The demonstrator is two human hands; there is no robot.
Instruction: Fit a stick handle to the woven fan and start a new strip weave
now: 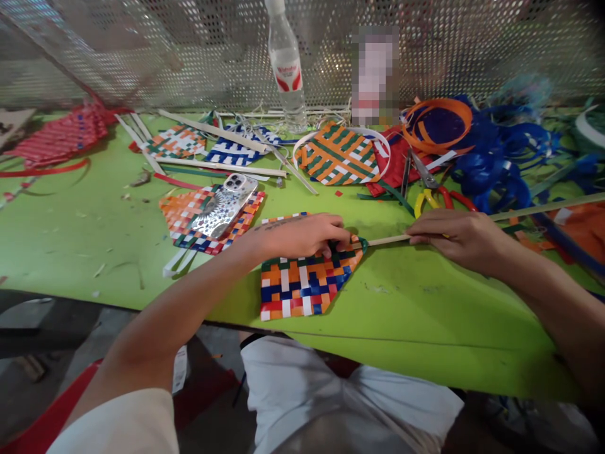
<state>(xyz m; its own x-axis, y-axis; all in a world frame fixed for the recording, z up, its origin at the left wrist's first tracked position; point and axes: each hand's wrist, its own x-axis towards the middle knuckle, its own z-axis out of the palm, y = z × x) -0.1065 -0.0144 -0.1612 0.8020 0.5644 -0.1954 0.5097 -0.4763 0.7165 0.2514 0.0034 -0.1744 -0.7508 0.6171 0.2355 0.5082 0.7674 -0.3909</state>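
A woven piece (302, 290) of orange, white, blue and red plastic strips lies flat on the green table, its pointed corner turned right. My left hand (307, 236) rests across it, with the fingers closed on the woven piece near that corner. A pale thin stick (387, 240), like a bamboo strip, runs into the corner through a dark green band. My right hand (466, 236) pinches this stick a short way out from the corner. Its long end extends past the hand to the right. The stick's inner tip is hidden under my left fingers.
A phone (225, 205) lies on another woven piece (184, 214) to the left. Behind are loose sticks (227, 165), an orange-green woven fan (338, 154) and a water bottle (287, 69). Scissors (425, 173), red-and-yellow handled pliers (447, 198) and blue strips (496, 157) crowd the right.
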